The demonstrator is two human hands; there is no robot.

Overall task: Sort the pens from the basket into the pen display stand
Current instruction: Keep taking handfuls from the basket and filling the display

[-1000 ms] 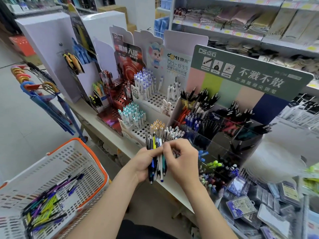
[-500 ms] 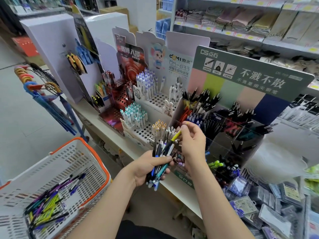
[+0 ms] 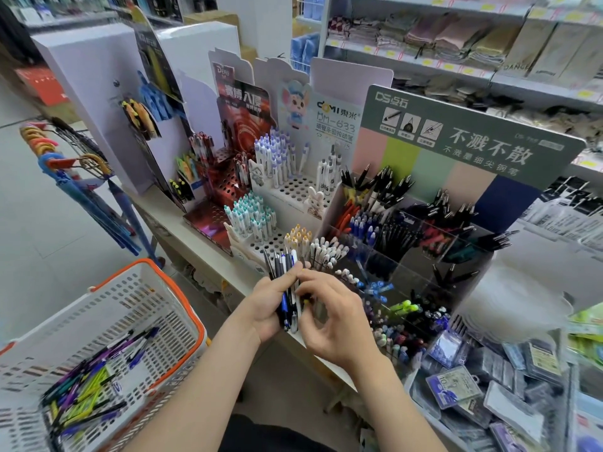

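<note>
Shop counter [image 3: 169, 220] of pen stands [image 3: 293, 190]; left fingers [image 3: 289, 273] clasp pens [image 3: 281, 263], right fingers [image 3: 315, 285] seemingly pinch one

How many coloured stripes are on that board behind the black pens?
5, side by side under the green header of the pen display stand: pink, lime, pale green, peach, and navy far right. Black pens hide some lower ends.

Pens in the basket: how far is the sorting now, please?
Done: compartments of the pen display stand hold many pens. In hand: the left hand grips a bundle of pens; the right hand pinches at it. Left: a heap of pens lies in the basket.
</note>
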